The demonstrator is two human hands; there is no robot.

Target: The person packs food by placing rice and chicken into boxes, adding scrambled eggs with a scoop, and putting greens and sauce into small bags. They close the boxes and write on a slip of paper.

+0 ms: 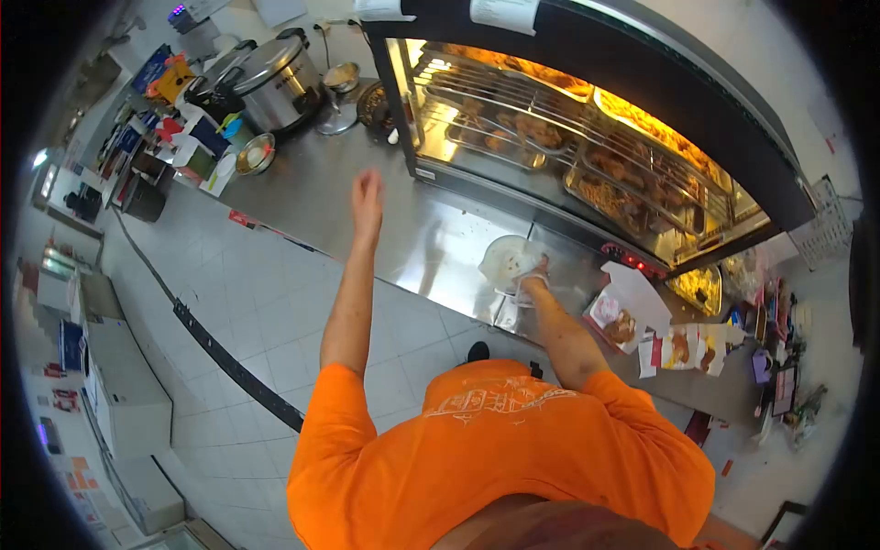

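Steel counter (307,179) bore pale round dish (505,260), before lit warmer (550,137). Right hand (539,269) closed on white wad (527,282) at dish's edge. Left hand (367,197) hung well apart, fingers loosely gathered (contents, if any, couldn't be told). White lettering (500,398) on orange shirt (495,458) was too blurred to read.

Metal counter (431,229) — lit food cabinet (605,55) on it; steel cooker (277,90); metal bowl (256,156); open food box (643,301).

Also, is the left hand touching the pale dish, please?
Apart. The head view shows metal counter between the left hand and the pale dish.
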